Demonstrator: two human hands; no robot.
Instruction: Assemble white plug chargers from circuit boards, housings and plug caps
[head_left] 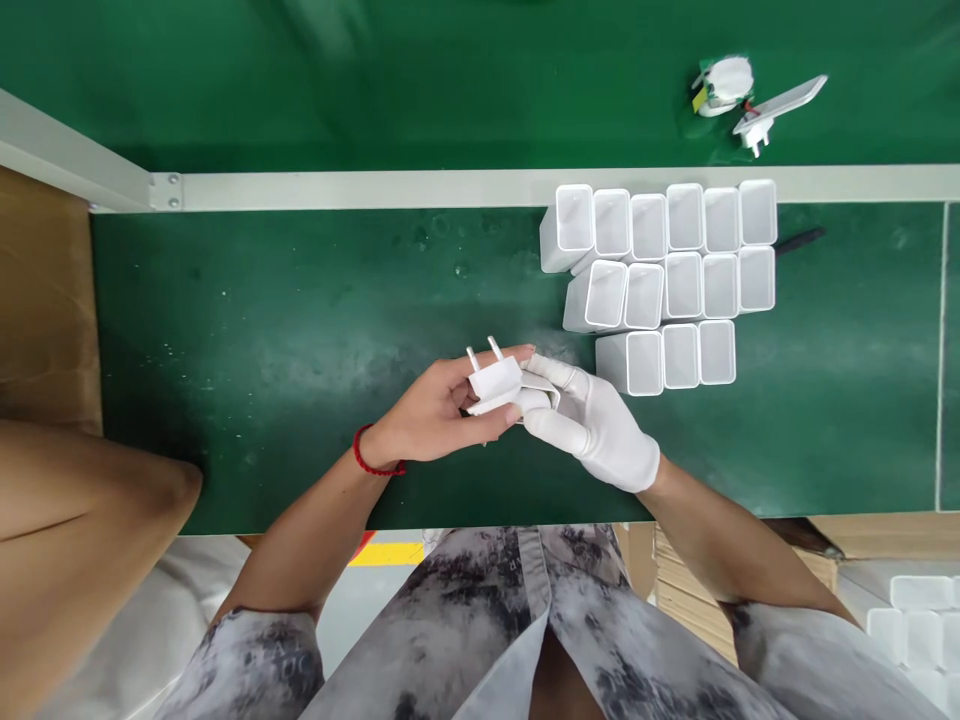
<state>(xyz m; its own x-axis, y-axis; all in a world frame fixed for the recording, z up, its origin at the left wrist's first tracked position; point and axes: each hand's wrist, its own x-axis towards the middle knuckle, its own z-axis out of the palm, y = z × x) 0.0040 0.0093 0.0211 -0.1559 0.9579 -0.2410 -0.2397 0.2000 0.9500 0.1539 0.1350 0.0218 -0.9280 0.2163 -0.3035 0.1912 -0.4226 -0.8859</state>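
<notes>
My left hand (435, 405), bare with a red cord at the wrist, grips a white plug piece (495, 380) whose two metal pins point up and away from me. My right hand (596, 425), in a white glove, is closed around a white plastic housing (541, 388) pressed against the plug piece. Fingers cover much of both parts, so I cannot tell whether they are joined. Both hands are held above the green table (300, 330). Just beyond the right hand stand rows of open white plastic cases (682, 285).
A pale metal rail (360, 190) crosses behind the cases. Past it lie a green circuit part with a white round piece (726, 85) and a white plug panel (772, 112). A dark thin object (801, 240) pokes out beside the cases. More white cases (919, 625) sit lower right.
</notes>
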